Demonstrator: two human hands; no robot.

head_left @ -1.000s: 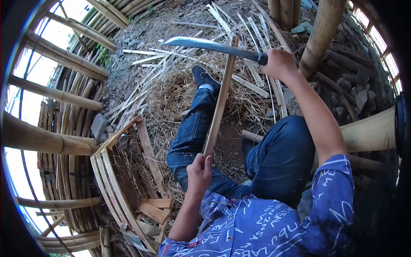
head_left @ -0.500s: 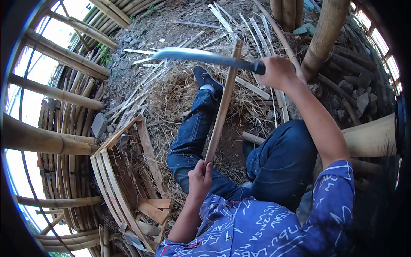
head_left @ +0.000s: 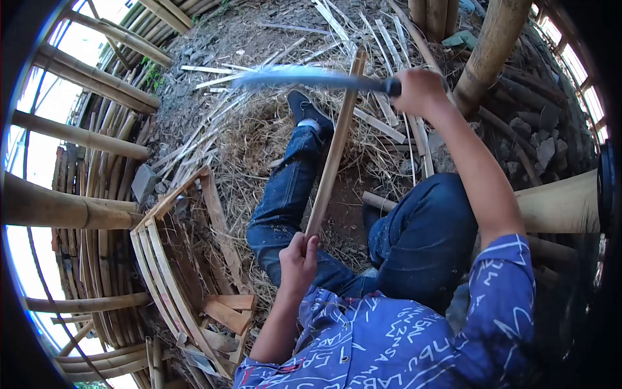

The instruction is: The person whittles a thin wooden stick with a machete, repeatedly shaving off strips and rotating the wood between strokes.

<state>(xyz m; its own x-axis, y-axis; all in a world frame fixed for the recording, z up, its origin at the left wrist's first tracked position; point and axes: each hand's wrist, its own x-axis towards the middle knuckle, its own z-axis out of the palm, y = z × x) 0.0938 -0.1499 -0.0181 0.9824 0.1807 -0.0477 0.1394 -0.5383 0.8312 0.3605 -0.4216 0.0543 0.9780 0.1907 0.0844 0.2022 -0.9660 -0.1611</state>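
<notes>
head camera | worn on the person's head, looking forward and steeply down | wide fisheye, black rounded border | closest: printed blue shirt (head_left: 389, 347) along bottom edge | middle range: left hand (head_left: 299, 260), right hand (head_left: 418, 93), jeans (head_left: 431, 240) | farther: debris-strewn ground (head_left: 243, 40) at top, bamboo poles (head_left: 84, 137) along left edge

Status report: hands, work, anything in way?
Left hand gripping strip by near end; right hand gripping knife. Knife crosses strip near far end. Shoe appears close beneath knife.
</notes>
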